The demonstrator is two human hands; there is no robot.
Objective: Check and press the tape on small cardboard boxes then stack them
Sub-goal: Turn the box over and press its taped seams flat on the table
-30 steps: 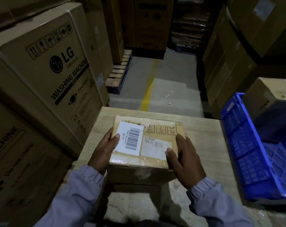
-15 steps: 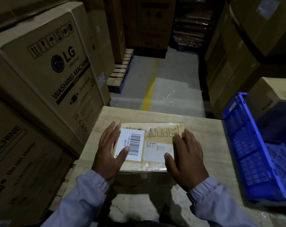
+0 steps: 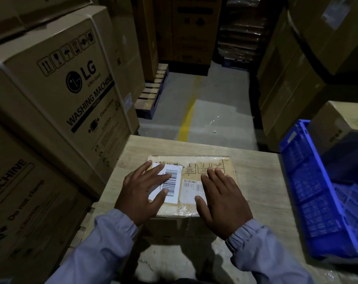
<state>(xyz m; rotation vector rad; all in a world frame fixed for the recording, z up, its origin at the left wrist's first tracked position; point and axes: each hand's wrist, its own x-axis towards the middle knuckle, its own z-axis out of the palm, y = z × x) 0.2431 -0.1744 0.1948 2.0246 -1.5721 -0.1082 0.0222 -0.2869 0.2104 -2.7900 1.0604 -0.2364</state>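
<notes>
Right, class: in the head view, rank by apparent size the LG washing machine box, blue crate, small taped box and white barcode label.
1. LG washing machine box
2. blue crate, though the frame edge cuts it off
3. small taped box
4. white barcode label

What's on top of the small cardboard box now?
Left hand flat over a white barcode label, right hand flat partly over a paler Bluedart label, glossy clear tape at the edges. Anything beneath the palms is hidden.

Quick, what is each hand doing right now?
Left hand: open, flat on the box.
Right hand: open, flat on the box.
</notes>
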